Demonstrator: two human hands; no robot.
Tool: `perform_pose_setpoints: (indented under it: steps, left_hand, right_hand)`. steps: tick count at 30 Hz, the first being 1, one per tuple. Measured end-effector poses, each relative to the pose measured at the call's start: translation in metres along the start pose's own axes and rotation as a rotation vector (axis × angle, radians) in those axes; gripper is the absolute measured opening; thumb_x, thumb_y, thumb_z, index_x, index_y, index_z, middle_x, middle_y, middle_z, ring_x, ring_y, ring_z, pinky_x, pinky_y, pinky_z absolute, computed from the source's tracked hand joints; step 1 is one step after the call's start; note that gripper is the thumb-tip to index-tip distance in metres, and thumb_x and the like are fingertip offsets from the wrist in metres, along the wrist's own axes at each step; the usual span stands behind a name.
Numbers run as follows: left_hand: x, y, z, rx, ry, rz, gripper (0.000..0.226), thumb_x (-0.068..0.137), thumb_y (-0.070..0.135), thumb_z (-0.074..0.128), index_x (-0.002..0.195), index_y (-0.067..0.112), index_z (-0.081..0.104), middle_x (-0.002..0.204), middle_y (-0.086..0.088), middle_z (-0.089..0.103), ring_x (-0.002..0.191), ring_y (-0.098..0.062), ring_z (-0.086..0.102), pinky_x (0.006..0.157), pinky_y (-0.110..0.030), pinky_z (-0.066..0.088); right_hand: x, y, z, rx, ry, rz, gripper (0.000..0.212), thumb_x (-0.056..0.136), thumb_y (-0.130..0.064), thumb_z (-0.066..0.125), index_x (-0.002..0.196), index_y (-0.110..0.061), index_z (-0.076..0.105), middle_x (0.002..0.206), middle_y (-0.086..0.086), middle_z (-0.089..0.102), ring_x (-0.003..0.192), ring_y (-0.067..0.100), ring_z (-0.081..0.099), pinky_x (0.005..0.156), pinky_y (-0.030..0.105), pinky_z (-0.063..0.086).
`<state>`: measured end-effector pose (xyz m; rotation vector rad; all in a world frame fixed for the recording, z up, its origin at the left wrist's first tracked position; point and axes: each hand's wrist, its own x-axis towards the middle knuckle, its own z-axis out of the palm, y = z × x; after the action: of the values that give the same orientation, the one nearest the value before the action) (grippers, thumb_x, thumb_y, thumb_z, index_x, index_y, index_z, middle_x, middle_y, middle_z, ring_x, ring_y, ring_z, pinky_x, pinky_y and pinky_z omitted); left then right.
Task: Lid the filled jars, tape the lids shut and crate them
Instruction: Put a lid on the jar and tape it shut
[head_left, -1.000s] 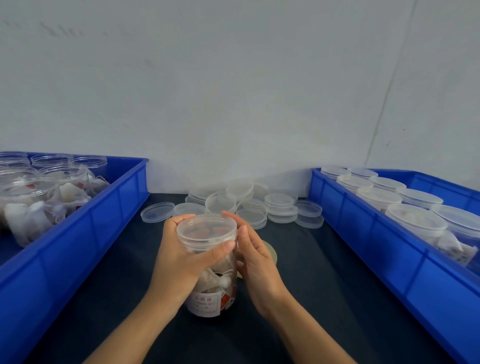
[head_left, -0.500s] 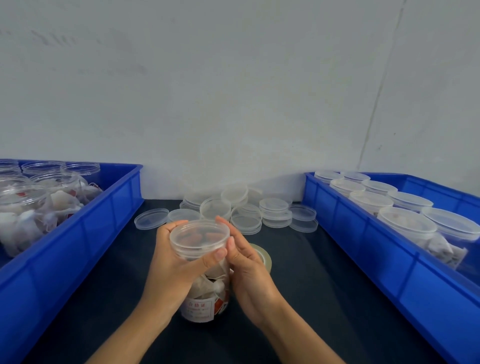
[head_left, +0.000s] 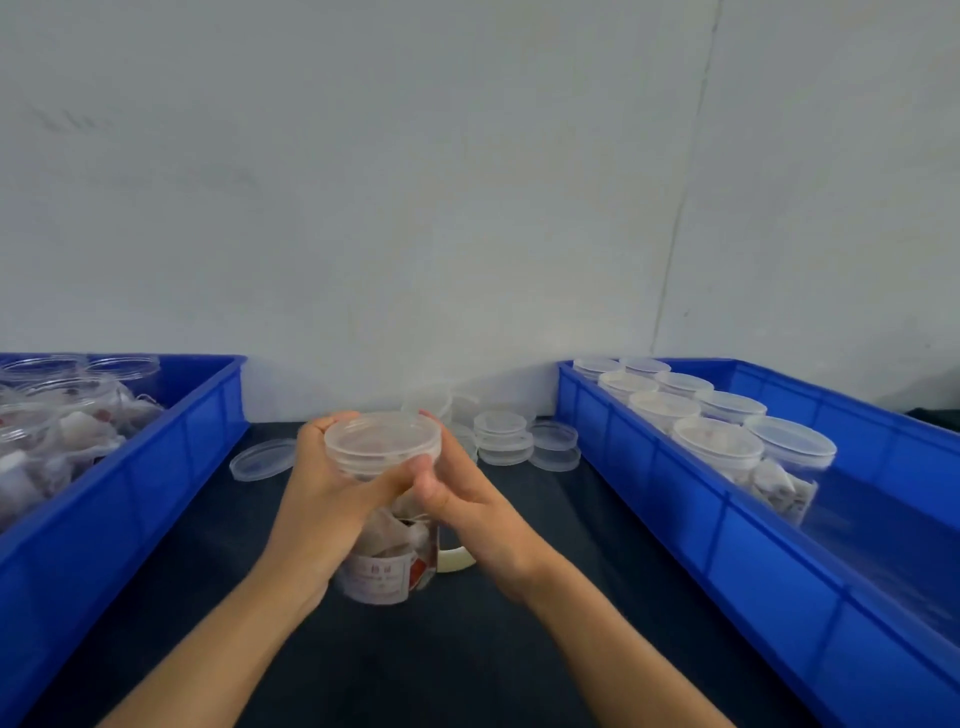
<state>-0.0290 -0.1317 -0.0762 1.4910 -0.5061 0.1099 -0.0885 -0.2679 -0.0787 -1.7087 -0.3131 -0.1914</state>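
Note:
A clear plastic jar filled with white sachets stands on the dark table in the middle, with a clear lid on top. My left hand grips the jar's upper part from the left, thumb across the front under the lid. My right hand curls round the lid's right side, fingers behind it. A roll of tape lies on the table just behind the jar's right side, mostly hidden by my right hand.
A blue crate on the left holds open filled jars. A blue crate on the right holds lidded jars at its far end. Loose clear lids are stacked near the wall, and one lies alone.
The view has tilted up, so jar and hands sit lower in frame. My right hand has shifted round the lid's right side, and the tape roll now shows behind the jar's base.

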Motion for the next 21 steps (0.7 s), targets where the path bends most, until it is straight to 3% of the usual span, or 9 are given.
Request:
perform_pose_setpoints:
  steps: [3, 7, 10, 14, 21]
  left_hand:
    - [-0.004, 0.026, 0.024, -0.116, -0.072, -0.040, 0.080, 0.038, 0.052, 0.081, 0.109, 0.039, 0.046, 0.100, 0.015, 0.064, 0.082, 0.010, 0.064, 0.068, -0.019, 0.046]
    - [-0.011, 0.054, 0.066, -0.187, -0.160, -0.036, 0.092, 0.036, 0.052, 0.080, 0.118, 0.030, 0.045, 0.108, 0.006, 0.065, 0.090, -0.001, 0.067, 0.071, -0.022, 0.051]
    - [-0.016, 0.070, 0.099, -0.124, -0.227, -0.014, 0.101, 0.040, 0.053, 0.079, 0.130, 0.028, 0.040, 0.126, 0.000, 0.055, 0.109, -0.013, 0.060, 0.086, -0.033, 0.054]
    - [-0.017, 0.086, 0.140, 0.007, -0.248, 0.073, 0.092, 0.059, 0.045, 0.083, 0.138, 0.025, 0.040, 0.132, 0.001, 0.043, 0.116, -0.014, 0.050, 0.095, -0.034, 0.051]
    - [-0.013, 0.095, 0.206, 0.048, -0.355, 0.157, 0.089, 0.075, 0.033, 0.081, 0.147, 0.014, 0.032, 0.141, -0.004, 0.047, 0.126, -0.019, 0.049, 0.107, -0.040, 0.042]
  right_hand:
    - [-0.012, -0.026, -0.018, -0.120, 0.059, -0.015, 0.085, 0.083, 0.000, 0.071, 0.146, -0.026, 0.021, 0.136, -0.003, 0.051, 0.126, 0.008, 0.052, 0.100, 0.023, 0.047]
    - [-0.032, -0.060, -0.042, -0.233, 0.274, -0.005, 0.100, 0.074, -0.004, 0.080, 0.148, -0.022, 0.014, 0.141, 0.008, 0.043, 0.126, 0.021, 0.052, 0.104, 0.036, 0.046]
    - [-0.047, -0.077, -0.066, -0.354, 0.402, -0.020, 0.112, 0.068, -0.006, 0.085, 0.148, -0.025, 0.009, 0.139, 0.011, 0.045, 0.122, 0.023, 0.053, 0.103, 0.037, 0.047]
    - [-0.064, -0.090, -0.102, -0.556, 0.553, 0.003, 0.112, 0.068, -0.012, 0.086, 0.149, -0.026, 0.009, 0.135, 0.010, 0.047, 0.121, 0.024, 0.051, 0.101, 0.038, 0.047]
    - [-0.093, -0.097, -0.162, -0.802, 0.793, 0.020, 0.099, 0.068, -0.025, 0.082, 0.146, -0.024, 0.022, 0.133, 0.001, 0.048, 0.109, 0.019, 0.052, 0.080, 0.027, 0.039]
